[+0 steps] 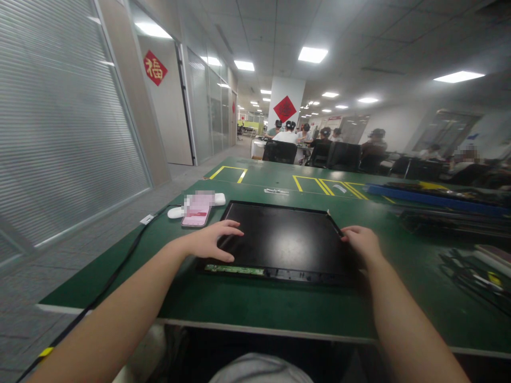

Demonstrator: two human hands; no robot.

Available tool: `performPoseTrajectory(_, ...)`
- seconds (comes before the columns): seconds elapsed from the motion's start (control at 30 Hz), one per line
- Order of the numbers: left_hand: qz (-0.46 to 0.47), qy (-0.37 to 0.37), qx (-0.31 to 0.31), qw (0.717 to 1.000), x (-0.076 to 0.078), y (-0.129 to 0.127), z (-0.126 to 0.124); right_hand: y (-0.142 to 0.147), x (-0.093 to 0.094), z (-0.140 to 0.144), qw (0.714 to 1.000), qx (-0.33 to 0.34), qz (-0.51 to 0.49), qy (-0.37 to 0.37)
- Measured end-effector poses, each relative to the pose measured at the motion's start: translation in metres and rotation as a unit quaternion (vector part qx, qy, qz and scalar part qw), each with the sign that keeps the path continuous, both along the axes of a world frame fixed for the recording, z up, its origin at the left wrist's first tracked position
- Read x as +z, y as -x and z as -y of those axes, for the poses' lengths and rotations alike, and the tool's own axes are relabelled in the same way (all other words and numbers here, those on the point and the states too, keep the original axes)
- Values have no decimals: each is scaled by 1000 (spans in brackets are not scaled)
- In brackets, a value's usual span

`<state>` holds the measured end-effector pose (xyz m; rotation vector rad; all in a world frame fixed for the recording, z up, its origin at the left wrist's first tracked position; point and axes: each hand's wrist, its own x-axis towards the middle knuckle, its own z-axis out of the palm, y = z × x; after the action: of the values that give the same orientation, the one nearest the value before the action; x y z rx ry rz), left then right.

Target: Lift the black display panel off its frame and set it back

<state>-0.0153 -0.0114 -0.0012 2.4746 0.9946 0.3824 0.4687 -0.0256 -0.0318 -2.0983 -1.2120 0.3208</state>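
Observation:
A flat black display panel (275, 234) lies face up on the green table in front of me, its dark screen reflecting a ceiling light. Along its near edge runs a narrow green circuit board (235, 269). My left hand (215, 239) is over the panel's left side, thumb and fingers spread apart with nothing between them. At the right edge, my right hand (361, 242) has its fingers bent and closed on the panel's thin frame; part of that grip is hidden.
Left of the panel, a phone (196, 210) lies by a white device (174, 213). A black cable (128, 252) crosses the table's left end. At right are a blue tray (439, 199) and tangled black cables (471, 271). Several people sit far behind.

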Motion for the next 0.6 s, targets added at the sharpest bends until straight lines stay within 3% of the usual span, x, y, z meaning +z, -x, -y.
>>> performPoseTrajectory(0.3,-30,-111,188,975,-22,3,-25,4,5,4,1000,-5,-13,0)
performPoseTrajectory(0.5,-63,-121,214,967,-19,1,-25,-6,-2,0,1000,-10,26,-12)
performPoseTrajectory(0.6,-113,-117,209,964,-19,-4,-22,-9,-8,-5,1000,5,8,27)
